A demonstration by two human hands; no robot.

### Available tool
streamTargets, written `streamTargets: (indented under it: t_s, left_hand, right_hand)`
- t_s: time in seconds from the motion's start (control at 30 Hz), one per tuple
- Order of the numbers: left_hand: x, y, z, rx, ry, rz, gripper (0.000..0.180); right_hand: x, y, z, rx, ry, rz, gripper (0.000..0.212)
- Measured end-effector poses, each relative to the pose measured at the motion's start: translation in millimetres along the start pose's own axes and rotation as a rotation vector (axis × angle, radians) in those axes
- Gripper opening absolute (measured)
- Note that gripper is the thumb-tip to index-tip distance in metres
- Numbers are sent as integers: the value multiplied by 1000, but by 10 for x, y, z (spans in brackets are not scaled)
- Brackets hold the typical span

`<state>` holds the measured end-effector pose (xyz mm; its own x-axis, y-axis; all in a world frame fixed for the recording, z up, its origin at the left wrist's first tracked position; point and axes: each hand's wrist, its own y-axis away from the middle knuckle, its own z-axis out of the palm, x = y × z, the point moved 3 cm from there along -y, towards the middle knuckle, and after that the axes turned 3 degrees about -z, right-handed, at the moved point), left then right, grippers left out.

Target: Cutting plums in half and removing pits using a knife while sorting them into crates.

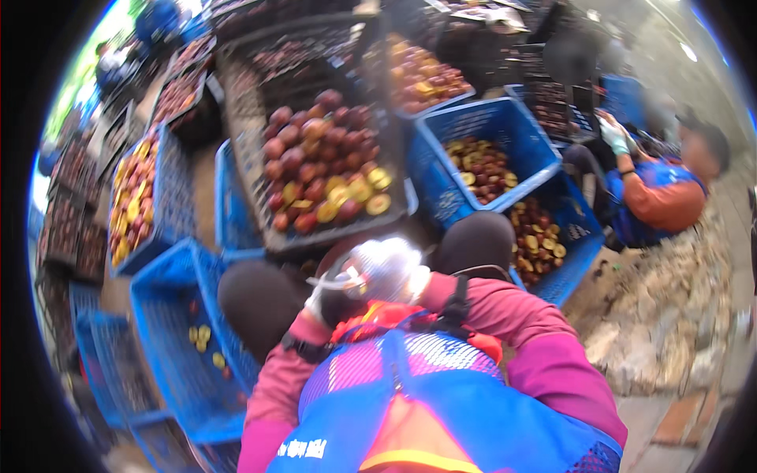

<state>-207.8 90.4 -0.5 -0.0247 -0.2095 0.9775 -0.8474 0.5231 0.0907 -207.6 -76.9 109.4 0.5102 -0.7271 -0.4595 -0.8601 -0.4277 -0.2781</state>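
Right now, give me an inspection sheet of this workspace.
Surface: stone paving at lower right.
Work things: dark crate holding whole reddish fruit, yellow cut halves toward its near end.
Clutter: nearest left blue crate, few cut pieces; nearest right blue crate, many.
Hands: left hand and right hand gloved, close together; grip too blurred to tell.
Cables: nothing seen.
Surroundings: co-worker with orange sleeve at right; dark crates stacked at left.

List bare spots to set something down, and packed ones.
Bare: floor of the near-left blue crate around a few cut fruit halves; paving between the right sleeve and rough stone. Crowded: dark crate ahead, heaped with whole and cut fruit.
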Motion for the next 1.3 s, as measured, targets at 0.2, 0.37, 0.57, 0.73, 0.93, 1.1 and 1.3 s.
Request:
streamTargets:
  t_s: [0.2, 0.37, 0.57, 0.73, 0.93, 1.1, 1.3]
  left_hand:
    - [-564, 136, -139, -184, 172, -213, 56]
    - [-399, 366, 42, -126, 446, 59, 21]
    - [227, 13, -156, -93, 341, 159, 42]
    - [307, 40, -401, 76, 221, 146, 77]
    - [-219, -280, -616, -14, 1013, -149, 44]
    - [192, -762, -773, 99, 1055, -420, 71]
    - [700, -558, -458, 124, 951, -299, 36]
  right_hand:
    - [-114, -132, 146, -132, -70, -135, 19]
    - [-396, -124, -197, -291, -10, -334, 10]
    - [166, -357, -41, -141, -583, 147, 30]
    - [406, -280, 25, -53, -558, 155, 53]
    - [1384, -61, 656, 9, -694, 277, 38]
    - [993, -441, 147, 165, -884, 748, 40]
    - [607, -656, -129, -56, -354, 271, 43]
